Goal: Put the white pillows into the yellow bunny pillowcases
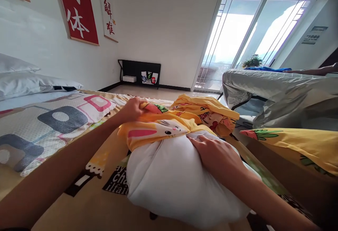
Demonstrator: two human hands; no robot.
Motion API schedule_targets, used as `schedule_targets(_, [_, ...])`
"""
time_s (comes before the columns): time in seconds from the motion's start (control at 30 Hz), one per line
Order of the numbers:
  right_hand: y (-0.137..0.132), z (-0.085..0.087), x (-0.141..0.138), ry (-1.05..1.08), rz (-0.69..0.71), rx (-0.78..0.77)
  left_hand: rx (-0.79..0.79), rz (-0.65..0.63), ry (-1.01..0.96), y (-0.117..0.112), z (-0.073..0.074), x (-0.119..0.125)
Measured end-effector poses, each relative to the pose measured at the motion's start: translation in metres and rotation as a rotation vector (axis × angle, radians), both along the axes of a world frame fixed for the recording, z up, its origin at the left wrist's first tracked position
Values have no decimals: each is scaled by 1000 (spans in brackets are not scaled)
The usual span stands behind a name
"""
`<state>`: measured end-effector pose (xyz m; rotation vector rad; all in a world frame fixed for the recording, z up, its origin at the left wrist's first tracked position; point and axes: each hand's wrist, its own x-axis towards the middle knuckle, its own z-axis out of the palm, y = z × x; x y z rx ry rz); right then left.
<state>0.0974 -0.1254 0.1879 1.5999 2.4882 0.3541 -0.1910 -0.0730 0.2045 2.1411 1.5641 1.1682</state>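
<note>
One bare left hand [134, 110], clamped on a yellow rabbit-print cloth cover [169, 129]; one bare right hand [215, 152], laid on a plump white fabric pillow [166, 181], any pinch impossible to tell. Pillow lies on a tan printed bedsheet [79, 213], far end under the cover.

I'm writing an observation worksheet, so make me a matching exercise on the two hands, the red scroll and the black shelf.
1. left hand
2. right hand
3. red scroll
4. black shelf

A. lying on the white pillow
B. standing by the far wall
C. gripping the yellow cover
D. hanging on the wall at left

Pairs: 1-C, 2-A, 3-D, 4-B
</note>
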Motion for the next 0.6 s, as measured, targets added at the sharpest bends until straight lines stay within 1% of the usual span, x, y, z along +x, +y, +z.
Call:
schedule_targets(0.07, [-1, 2, -4, -23, -10, -11, 189, 117, 114, 9, 25, 7])
schedule_targets(0.1, [-2, 3, -7, -37, -14, -19, 266, 170, 172, 16, 35, 12])
schedule_targets(0.13, [-3, 5, -9, -49, -15, -28, 330, 224, 222, 23, 42, 17])
schedule_targets(0.17, [-3, 6, -12, -58, -17, -33, 368, 271, 267, 31, 45, 22])
schedule_targets(0.2, [-3, 7, -14, -63, -16, -34, 379, 305, 303, 40, 44, 27])
schedule_targets(0.23, [-3, 7, -15, -63, -15, -35, 377, 326, 330, 49, 38, 31])
schedule_targets(0.33, [-1, 4, -12, -44, -19, -29, 331, 360, 408, 73, 10, 33])
schedule_targets(0.4, [0, 1, -7, -33, -18, -25, 295, 392, 421, 80, -4, 27])
schedule_targets(0.43, [0, -1, -5, -29, -16, -23, 300, 420, 412, 78, -8, 23])
schedule_targets(0.47, [1, -3, -3, -25, -15, -22, 332, 439, 389, 72, -8, 20])
schedule_targets(0.5, [2, -4, -2, -20, -12, -22, 383, 433, 351, 60, -7, 18])
schedule_targets(0.53, [3, -5, -2, -11, -8, -21, 438, 404, 303, 43, -5, 19])
schedule_targets(0.57, [4, -5, -2, 0, -3, -20, 495, 330, 250, 21, -4, 22])
schedule_targets(0.6, [6, -4, -4, 13, 4, -18, 504, 223, 209, -4, -3, 27])
